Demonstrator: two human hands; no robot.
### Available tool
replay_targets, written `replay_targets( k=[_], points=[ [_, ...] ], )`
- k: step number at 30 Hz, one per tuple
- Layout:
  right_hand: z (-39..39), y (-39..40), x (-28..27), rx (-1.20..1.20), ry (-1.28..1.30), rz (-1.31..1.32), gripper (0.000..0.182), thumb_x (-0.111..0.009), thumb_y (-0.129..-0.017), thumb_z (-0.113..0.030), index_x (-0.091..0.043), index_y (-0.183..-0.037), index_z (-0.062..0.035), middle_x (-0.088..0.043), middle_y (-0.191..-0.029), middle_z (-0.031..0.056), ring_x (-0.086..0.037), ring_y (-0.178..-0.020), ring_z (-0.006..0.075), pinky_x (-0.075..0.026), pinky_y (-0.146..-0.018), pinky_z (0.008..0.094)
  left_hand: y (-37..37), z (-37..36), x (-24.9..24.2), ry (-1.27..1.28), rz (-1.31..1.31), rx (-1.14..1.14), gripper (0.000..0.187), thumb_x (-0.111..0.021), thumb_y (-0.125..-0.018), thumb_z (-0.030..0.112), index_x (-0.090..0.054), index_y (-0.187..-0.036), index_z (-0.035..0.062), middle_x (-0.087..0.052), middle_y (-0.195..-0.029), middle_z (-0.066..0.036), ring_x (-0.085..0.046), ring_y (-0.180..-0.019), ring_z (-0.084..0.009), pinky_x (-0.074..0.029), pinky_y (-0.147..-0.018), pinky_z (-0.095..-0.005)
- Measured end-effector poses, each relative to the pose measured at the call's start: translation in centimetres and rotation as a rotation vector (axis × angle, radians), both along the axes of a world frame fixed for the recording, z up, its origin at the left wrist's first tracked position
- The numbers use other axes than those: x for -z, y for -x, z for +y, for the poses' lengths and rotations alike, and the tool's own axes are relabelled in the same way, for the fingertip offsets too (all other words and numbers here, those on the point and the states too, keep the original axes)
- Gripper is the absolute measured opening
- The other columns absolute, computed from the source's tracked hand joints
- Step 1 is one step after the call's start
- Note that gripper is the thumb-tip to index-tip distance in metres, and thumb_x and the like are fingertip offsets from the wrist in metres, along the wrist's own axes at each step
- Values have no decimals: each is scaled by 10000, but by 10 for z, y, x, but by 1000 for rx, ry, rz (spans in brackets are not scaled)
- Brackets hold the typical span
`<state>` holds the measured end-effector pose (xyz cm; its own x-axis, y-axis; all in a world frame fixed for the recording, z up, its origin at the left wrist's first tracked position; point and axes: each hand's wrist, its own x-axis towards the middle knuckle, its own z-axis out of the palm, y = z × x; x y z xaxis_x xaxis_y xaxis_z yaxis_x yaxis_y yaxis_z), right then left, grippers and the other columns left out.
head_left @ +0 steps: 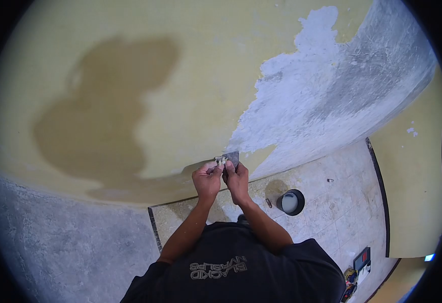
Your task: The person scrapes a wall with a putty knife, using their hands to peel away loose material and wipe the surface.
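Close together in front of the wall, my two hands meet at a dark flat scraper blade [232, 157]. My right hand [237, 183] is closed on the scraper, its thumb toward the face of the blade. Pale crumbly flakes [221, 160] sit at the blade's left side, between the thumbs. My left hand [208, 180] is closed, fingertips at these flakes; whether it grips them or the blade's edge is hidden. Just beyond the blade, the yellow paint [195, 111] borders a bare white and grey patch [296, 101] of wall.
A black bucket [300, 202] with whitish contents stands on the tiled floor to the right, a small dark object [268, 203] beside it. Assorted items [350, 278] lie at lower right. Rough grey floor [79, 242] spreads at left. My shadow [99, 111] falls on the wall.
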<state>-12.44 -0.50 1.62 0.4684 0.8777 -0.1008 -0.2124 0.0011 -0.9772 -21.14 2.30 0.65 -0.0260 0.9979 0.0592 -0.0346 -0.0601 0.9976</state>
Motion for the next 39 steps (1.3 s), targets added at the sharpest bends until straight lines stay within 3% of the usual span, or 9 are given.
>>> replay_targets(
  k=[7, 11, 13, 16, 23, 27, 29, 37, 39],
  points=[
    [4, -10, -37, 74, -157, -172, 298, -549, -956, -265, -543, -783, -22, -523, -628, -18, -429, -540, 51, -341, -466, 245, -2, -6, -28, -11, -185, 36, 233, -702, -796, 29, -656, -1010, -48, -655, -799, -6, -540, -665, -42, -448, -604, -210],
    [-8, -64, -25, -27, -249, -203, 302, -575, -933, -281, -593, -842, 6, -630, -656, 79, -582, -550, 172, -445, -499, 324, 24, -9, -1, 199, -326, 726, 347, -683, -805, 77, -617, -1132, -19, -682, -933, -28, -618, -827, -107, -458, -738, -233],
    [-29, -105, -19, -94, 208, -980, 306, -583, -913, -278, -616, -944, 25, -646, -715, 220, -640, -626, 365, -487, -551, 412, 25, -24, 9, -82, 1224, 707, 396, -677, -812, 163, -603, -1168, 6, -688, -987, -74, -643, -927, -246, -472, -798, -348],
    [-69, -142, 3, -10, 410, -1035, 337, -590, -893, -271, -607, -1031, 36, -612, -785, 306, -598, -747, 477, -478, -614, 505, 25, -36, 37, -277, 810, 378, 462, -645, -824, 252, -572, -1222, 28, -650, -1112, -102, -590, -1051, -330, -421, -920, -436],
    [-116, -155, 58, -217, 346, -796, 276, -567, -884, -220, -626, -989, 28, -641, -756, 259, -618, -756, 459, -481, -673, 492, -29, -32, -12, -767, 1039, -162, 617, -578, -870, 373, -434, -1365, 34, -404, -1412, -209, -361, -1294, -416, -209, -1081, -548],
    [-126, -138, 53, -430, 365, -565, 251, -588, -847, -179, -612, -963, 42, -635, -688, 219, -629, -724, 434, -485, -689, 482, -32, 7, 63, -881, 1433, -103, 751, -555, -860, 481, -307, -1456, 97, -171, -1527, -214, -148, -1406, -415, -145, -1098, -590],
    [-135, -137, 67, -389, 177, -675, 268, -564, -840, -130, -578, -1034, 55, -637, -679, 212, -634, -710, 422, -487, -689, 477, -38, -15, 45, -619, 1600, 667, 782, -601, -839, 451, -276, -1469, 123, -133, -1544, -187, -134, -1423, -363, -164, -1104, -570],
    [-134, -162, 42, -531, 137, -721, 188, -569, -837, -116, -586, -980, 4, -654, -697, 176, -640, -705, 391, -496, -663, 460, -51, -88, 49, 262, -186, 619, 537, -570, -914, 102, -365, -1405, 27, -508, -1341, -153, -513, -1170, -169, -392, -991, -312],
    [-126, -155, 31, -557, 136, -727, 173, -565, -848, -134, -584, -959, -2, -652, -688, 169, -638, -702, 390, -493, -655, 465, -49, -89, 43, 139, -18, 635, 486, -582, -911, 101, -421, -1360, 11, -539, -1304, -139, -535, -1123, -149, -418, -956, -302]
  ],
)
